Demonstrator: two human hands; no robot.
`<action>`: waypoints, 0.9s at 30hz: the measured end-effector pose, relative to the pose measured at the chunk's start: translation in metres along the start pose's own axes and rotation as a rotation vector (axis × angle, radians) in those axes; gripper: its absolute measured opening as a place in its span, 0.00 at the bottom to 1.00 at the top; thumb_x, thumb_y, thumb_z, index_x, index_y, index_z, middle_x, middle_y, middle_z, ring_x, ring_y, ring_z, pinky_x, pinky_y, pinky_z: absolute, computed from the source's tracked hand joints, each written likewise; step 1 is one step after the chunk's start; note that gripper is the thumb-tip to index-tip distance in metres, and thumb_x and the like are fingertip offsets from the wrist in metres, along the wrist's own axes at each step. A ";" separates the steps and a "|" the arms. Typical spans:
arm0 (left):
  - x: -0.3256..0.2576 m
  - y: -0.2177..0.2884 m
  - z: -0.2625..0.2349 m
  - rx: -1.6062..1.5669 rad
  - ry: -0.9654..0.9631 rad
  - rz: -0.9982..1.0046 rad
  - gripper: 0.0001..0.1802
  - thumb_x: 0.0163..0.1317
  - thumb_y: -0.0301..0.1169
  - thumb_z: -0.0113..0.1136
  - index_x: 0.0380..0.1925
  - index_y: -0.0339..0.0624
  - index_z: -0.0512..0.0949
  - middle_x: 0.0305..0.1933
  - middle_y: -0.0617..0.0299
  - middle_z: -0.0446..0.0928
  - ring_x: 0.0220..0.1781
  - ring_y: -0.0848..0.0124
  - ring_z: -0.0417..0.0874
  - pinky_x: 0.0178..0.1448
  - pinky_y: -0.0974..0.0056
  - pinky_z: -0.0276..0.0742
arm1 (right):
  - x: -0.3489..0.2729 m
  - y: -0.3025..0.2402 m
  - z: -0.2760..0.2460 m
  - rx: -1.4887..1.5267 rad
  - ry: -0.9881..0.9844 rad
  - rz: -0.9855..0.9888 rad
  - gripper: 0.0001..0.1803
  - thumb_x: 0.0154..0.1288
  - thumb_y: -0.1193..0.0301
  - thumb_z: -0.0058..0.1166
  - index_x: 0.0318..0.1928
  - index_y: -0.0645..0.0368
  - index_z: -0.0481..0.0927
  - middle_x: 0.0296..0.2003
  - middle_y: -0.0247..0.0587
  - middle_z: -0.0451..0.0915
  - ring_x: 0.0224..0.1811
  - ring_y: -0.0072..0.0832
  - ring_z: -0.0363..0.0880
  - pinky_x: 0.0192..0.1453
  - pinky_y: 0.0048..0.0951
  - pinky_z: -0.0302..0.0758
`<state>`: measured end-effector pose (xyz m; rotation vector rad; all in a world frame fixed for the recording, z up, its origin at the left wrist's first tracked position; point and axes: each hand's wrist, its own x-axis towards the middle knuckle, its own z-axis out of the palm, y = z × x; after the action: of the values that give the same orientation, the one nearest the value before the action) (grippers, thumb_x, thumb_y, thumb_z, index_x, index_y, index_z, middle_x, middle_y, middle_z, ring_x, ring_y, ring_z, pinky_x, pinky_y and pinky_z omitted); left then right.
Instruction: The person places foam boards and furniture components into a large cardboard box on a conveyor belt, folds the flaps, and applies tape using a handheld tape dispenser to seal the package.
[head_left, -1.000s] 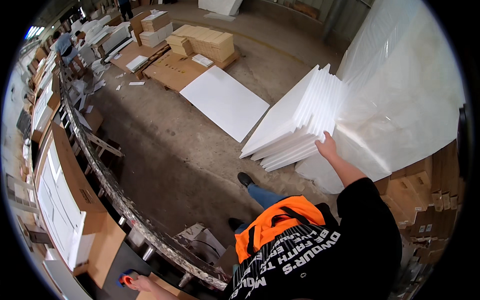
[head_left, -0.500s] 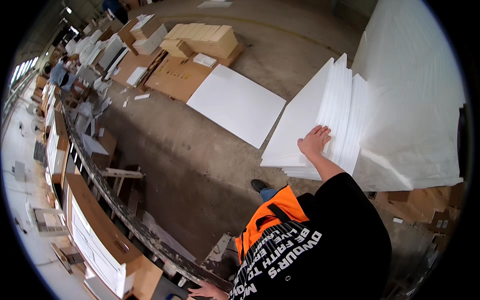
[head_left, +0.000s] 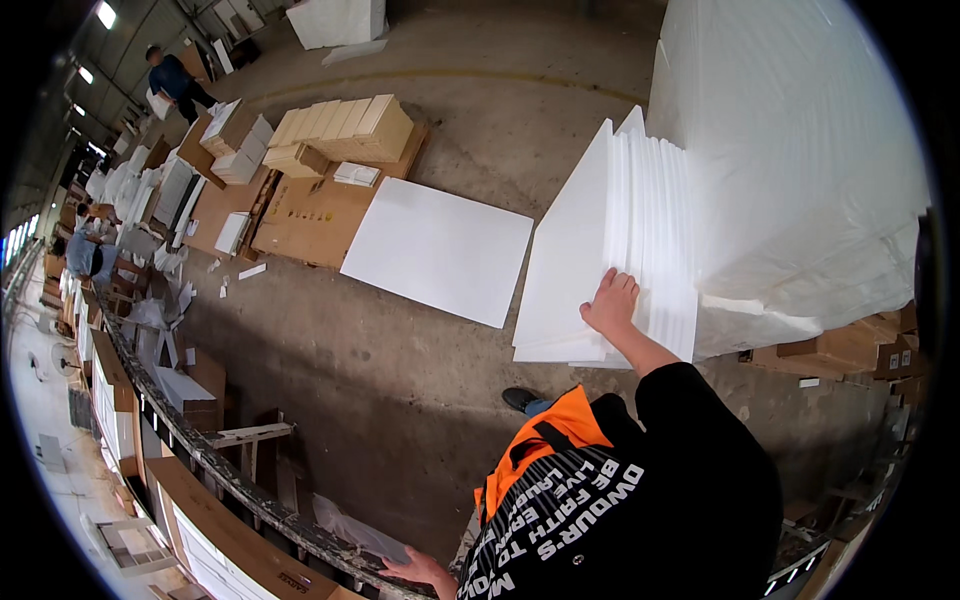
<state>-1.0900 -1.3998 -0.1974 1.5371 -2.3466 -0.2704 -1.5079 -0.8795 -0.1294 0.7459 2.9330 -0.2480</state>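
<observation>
A leaning row of white foam sheets (head_left: 570,240) stands on edge at the right, against a tall plastic-wrapped stack. My right hand (head_left: 612,303) reaches onto their upper edges. Its fingers curl over an edge and the thumb lies on the front sheet's face, so the hand is closed on the foam. How many sheets it grips cannot be made out. Low in the picture, my left hand (head_left: 425,571) is beside the worn rail of a long workbench (head_left: 270,512), fingers stretched out and holding nothing. Part of that hand is hidden by my black sleeve.
A flat white sheet (head_left: 440,250) lies on the floor ahead. Beyond it, cream blocks (head_left: 345,130) are piled on cardboard (head_left: 310,215). The plastic-wrapped stack (head_left: 790,170) blocks the right. Two people are at the far left, one walking (head_left: 175,82) and one bent over (head_left: 88,250).
The view has turned, shifting the floor items leftward. My right hand's fingers have curled more over the sheet edges, and the front foam sheets look steeper. My left hand stays by the rail.
</observation>
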 end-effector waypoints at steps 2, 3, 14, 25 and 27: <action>-0.006 0.024 -0.007 -0.015 -0.049 -0.020 0.52 0.55 0.68 0.55 0.68 0.39 0.60 0.77 0.35 0.42 0.73 0.40 0.57 0.67 0.44 0.65 | 0.002 -0.006 0.010 0.221 0.003 0.038 0.51 0.48 0.57 0.64 0.67 0.75 0.56 0.63 0.64 0.61 0.71 0.55 0.50 0.76 0.47 0.46; -0.009 0.031 -0.006 -0.043 -0.079 -0.025 0.50 0.56 0.65 0.58 0.68 0.39 0.61 0.76 0.35 0.43 0.73 0.40 0.57 0.67 0.45 0.64 | 0.005 0.006 0.023 0.398 0.033 0.073 0.54 0.48 0.57 0.65 0.68 0.76 0.53 0.67 0.65 0.57 0.75 0.54 0.45 0.78 0.43 0.43; -0.010 0.112 -0.007 -0.667 -0.470 -0.392 0.27 0.53 0.35 0.69 0.53 0.37 0.77 0.56 0.45 0.78 0.56 0.61 0.81 0.54 0.63 0.78 | 0.067 -0.008 -0.033 0.895 0.070 0.169 0.63 0.32 0.72 0.65 0.72 0.72 0.47 0.62 0.64 0.68 0.64 0.49 0.69 0.67 0.32 0.67; -0.010 0.364 0.056 -1.024 -1.395 -0.313 0.49 0.61 0.54 0.63 0.73 0.45 0.50 0.76 0.55 0.54 0.68 0.58 0.70 0.64 0.57 0.72 | 0.004 -0.034 -0.236 1.581 -0.067 -0.410 0.51 0.42 0.70 0.60 0.71 0.68 0.56 0.59 0.59 0.70 0.58 0.49 0.72 0.62 0.37 0.70; 0.001 0.416 0.051 -1.243 -1.466 -0.461 0.51 0.62 0.60 0.56 0.75 0.47 0.44 0.78 0.56 0.47 0.69 0.52 0.66 0.69 0.51 0.66 | -0.008 -0.042 -0.234 1.666 -0.090 -0.479 0.51 0.42 0.67 0.61 0.70 0.68 0.57 0.58 0.58 0.71 0.56 0.48 0.74 0.59 0.39 0.72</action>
<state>-1.4643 -1.2344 -0.1075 1.0944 -1.3899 -2.9676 -1.5354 -0.8772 0.1070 -0.0322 2.0968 -2.6661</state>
